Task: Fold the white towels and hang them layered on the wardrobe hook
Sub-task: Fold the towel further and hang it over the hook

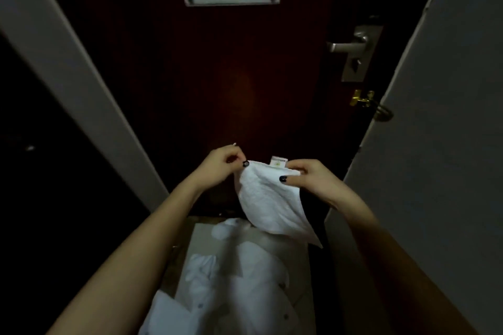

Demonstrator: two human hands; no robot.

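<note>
Item: one white towel (269,198), held up by its top edge. The left hand (221,164) pinches one corner and the right hand (307,175) pinches the other, just beside the sewn label (279,160); the cloth hangs slack below both pinches, over a heap of white cloth (239,280) lying underneath. Beyond the grip: dark door (245,76), lever handle (351,46) above and to the right; no wardrobe hook in view. Progress, as judged: early, with this towel only being squared for folding, nothing seen hung, and the heap below apparently unfolded.
</note>
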